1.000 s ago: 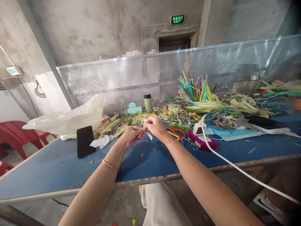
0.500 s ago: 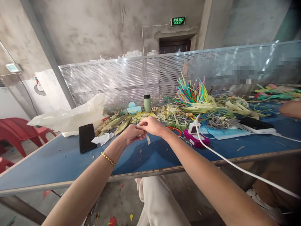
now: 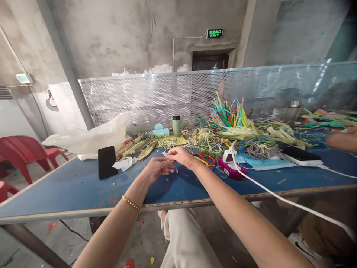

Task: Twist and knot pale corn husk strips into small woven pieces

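Note:
Both of my hands meet over the middle of the blue table [image 3: 69, 190]. My left hand [image 3: 156, 168], with a gold bracelet on its wrist, has its fingers curled and pinches a thin pale strip of husk [image 3: 170, 162]. My right hand [image 3: 180, 155] is closed on the other end of the same strip, just above and to the right. Dried corn husks [image 3: 138, 146] lie right behind my hands. Red-handled scissors [image 3: 205, 159] rest on the table by my right wrist.
A black phone [image 3: 107, 161], crumpled white paper [image 3: 125, 163] and a large plastic bag [image 3: 92, 137] lie to the left. A green bottle [image 3: 176, 125], coloured strips [image 3: 227, 111], a pink box [image 3: 231, 169] with a white cable [image 3: 279, 195], and another person's hand [image 3: 341, 139] are to the right. A perforated metal screen [image 3: 195, 93] backs the table.
My hands have dropped slightly toward the table, still holding the pale strip between them. The camera tilted down. Another person's hand has appeared at the far right.

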A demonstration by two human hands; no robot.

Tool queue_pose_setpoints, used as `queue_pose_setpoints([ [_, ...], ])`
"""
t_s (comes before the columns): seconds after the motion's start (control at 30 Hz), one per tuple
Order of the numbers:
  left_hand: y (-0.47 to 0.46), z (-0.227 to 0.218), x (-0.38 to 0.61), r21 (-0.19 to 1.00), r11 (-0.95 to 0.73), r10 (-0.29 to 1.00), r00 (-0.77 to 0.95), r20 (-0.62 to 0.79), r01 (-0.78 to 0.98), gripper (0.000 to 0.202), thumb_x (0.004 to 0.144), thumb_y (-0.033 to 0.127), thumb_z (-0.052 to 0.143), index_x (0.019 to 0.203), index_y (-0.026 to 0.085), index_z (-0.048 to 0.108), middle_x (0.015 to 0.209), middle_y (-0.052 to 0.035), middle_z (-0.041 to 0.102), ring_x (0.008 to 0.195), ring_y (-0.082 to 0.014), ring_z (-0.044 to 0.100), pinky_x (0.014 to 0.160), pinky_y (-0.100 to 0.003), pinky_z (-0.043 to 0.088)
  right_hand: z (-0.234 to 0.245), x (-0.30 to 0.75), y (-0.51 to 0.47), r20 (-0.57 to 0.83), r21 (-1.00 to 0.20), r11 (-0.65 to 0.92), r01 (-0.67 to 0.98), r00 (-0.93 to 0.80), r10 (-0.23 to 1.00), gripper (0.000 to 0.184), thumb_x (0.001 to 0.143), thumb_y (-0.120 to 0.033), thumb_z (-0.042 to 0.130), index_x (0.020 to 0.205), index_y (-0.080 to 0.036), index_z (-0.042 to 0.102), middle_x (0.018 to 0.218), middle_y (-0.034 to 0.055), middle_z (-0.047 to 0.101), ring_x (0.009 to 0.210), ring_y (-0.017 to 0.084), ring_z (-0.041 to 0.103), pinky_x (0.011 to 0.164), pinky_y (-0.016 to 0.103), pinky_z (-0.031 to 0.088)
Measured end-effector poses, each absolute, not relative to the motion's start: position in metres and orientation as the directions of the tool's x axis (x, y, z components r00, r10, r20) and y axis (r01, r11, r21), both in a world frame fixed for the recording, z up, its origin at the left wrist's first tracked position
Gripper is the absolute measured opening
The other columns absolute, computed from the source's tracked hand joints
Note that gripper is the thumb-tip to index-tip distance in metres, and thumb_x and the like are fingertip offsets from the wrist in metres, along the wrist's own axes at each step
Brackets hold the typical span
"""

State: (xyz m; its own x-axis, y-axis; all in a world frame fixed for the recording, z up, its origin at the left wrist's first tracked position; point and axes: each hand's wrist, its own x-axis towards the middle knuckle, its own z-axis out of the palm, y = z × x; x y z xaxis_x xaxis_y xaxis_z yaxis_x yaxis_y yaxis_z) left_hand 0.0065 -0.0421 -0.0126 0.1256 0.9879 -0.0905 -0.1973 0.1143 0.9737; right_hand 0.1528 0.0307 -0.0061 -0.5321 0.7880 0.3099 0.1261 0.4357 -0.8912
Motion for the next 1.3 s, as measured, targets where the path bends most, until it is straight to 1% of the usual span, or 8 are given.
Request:
queue_pose_setpoints([
  [0.1, -0.044, -0.017, 0.012, 0.974, 0.069, 0.994, 0.103, -0.047, -0.217, 0.008, 0.082, 0.014, 0.069, 0.078, 0.009, 0.065, 0.074, -0.0139, 0.073, 0.060, -0.0184, 0.071, 0.055, -0.024, 0.052, -0.008, 0.153, 0.030, 0.282, -0.908, 0.394, 0.140, -0.489, 0.825, 0.022, 0.064, -0.036, 0.077, 0.063, -0.016, 0.066, 0.059, -0.0016, 0.063, 0.055, 0.011, 0.051, 0.055, 0.024, 0.040],
  [0.2, -0.046, -0.020, 0.019, 0.972, 0.031, 0.996, 0.087, -0.011, -0.233, 0.011, 0.082, 0.017, 0.071, 0.079, 0.009, 0.064, 0.075, -0.0153, 0.074, 0.060, -0.0185, 0.071, 0.054, -0.024, 0.051, -0.005, 0.158, 0.025, 0.296, -0.886, 0.422, 0.193, -0.465, 0.834, 0.022, 0.064, -0.035, 0.076, 0.061, -0.015, 0.066, 0.058, -0.0007, 0.063, 0.055, 0.011, 0.051, 0.055, 0.024, 0.040],
  [0.37, -0.045, -0.023, 0.023, 0.967, 0.010, 1.000, -0.025, -0.017, -0.254, 0.014, 0.076, 0.004, 0.068, 0.070, 0.011, 0.058, 0.063, -0.0133, 0.070, 0.053, -0.0188, 0.069, 0.047, -0.022, 0.046, -0.007, 0.161, 0.019, 0.330, -0.859, 0.461, 0.224, -0.446, 0.832, 0.020, 0.066, -0.034, 0.070, 0.064, -0.014, 0.069, 0.063, 0.0004, 0.066, 0.061, 0.013, 0.055, 0.058, 0.024, 0.041],
  [0.53, -0.042, -0.023, 0.017, 0.969, 0.042, 0.998, 0.062, -0.028, -0.243, 0.013, 0.073, 0.003, 0.067, 0.068, 0.011, 0.058, 0.062, -0.0127, 0.070, 0.052, -0.0194, 0.068, 0.048, -0.024, 0.046, -0.016, 0.154, 0.019, 0.413, -0.800, 0.520, 0.299, -0.355, 0.839, 0.015, 0.068, -0.029, 0.065, 0.062, -0.016, 0.067, 0.063, 0.0002, 0.066, 0.063, 0.013, 0.055, 0.059, 0.023, 0.040],
  [0.73, -0.044, -0.027, 0.013, 0.964, 0.016, 0.992, 0.126, 0.019, -0.265, 0.015, 0.074, 0.010, 0.072, 0.069, 0.011, 0.058, 0.063, -0.0113, 0.070, 0.054, -0.0176, 0.068, 0.050, -0.022, 0.044, -0.016, 0.154, 0.011, 0.447, -0.813, 0.535, 0.229, -0.344, 0.826, 0.019, 0.071, -0.034, 0.063, 0.065, -0.016, 0.065, 0.067, 0.0008, 0.067, 0.065, 0.014, 0.057, 0.063, 0.024, 0.042],
  [0.93, -0.044, -0.031, 0.013, 0.951, -0.020, 0.994, 0.100, 0.053, -0.309, 0.026, 0.076, 0.026, 0.077, 0.068, 0.013, 0.056, 0.059, -0.0097, 0.067, 0.053, -0.0185, 0.067, 0.052, -0.024, 0.046, -0.018, 0.154, 0.009, 0.426, -0.844, 0.505, 0.181, -0.344, 0.837, 0.020, 0.070, -0.035, 0.063, 0.067, -0.016, 0.066, 0.066, 0.0006, 0.065, 0.065, 0.013, 0.055, 0.063, 0.025, 0.043],
  [1.13, -0.045, -0.031, 0.017, 0.966, -0.029, 0.996, 0.071, 0.049, -0.259, 0.020, 0.071, 0.019, 0.075, 0.065, 0.013, 0.057, 0.057, -0.0092, 0.067, 0.050, -0.0175, 0.066, 0.049, -0.023, 0.042, -0.019, 0.154, 0.010, 0.395, -0.861, 0.471, 0.193, -0.329, 0.858, 0.021, 0.068, -0.036, 0.065, 0.063, -0.016, 0.066, 0.064, 0.0005, 0.065, 0.064, 0.014, 0.055, 0.062, 0.025, 0.042],
  [1.3, -0.045, -0.032, 0.019, 0.971, -0.065, 0.993, 0.079, 0.086, -0.232, 0.017, 0.070, 0.018, 0.074, 0.064, 0.012, 0.059, 0.057, -0.0096, 0.067, 0.049, -0.0163, 0.064, 0.049, -0.023, 0.041, -0.019, 0.154, 0.008, 0.418, -0.854, 0.484, 0.191, -0.304, 0.856, 0.018, 0.068, -0.033, 0.064, 0.063, -0.016, 0.066, 0.064, 0.0007, 0.065, 0.064, 0.014, 0.056, 0.063, 0.025, 0.043],
])
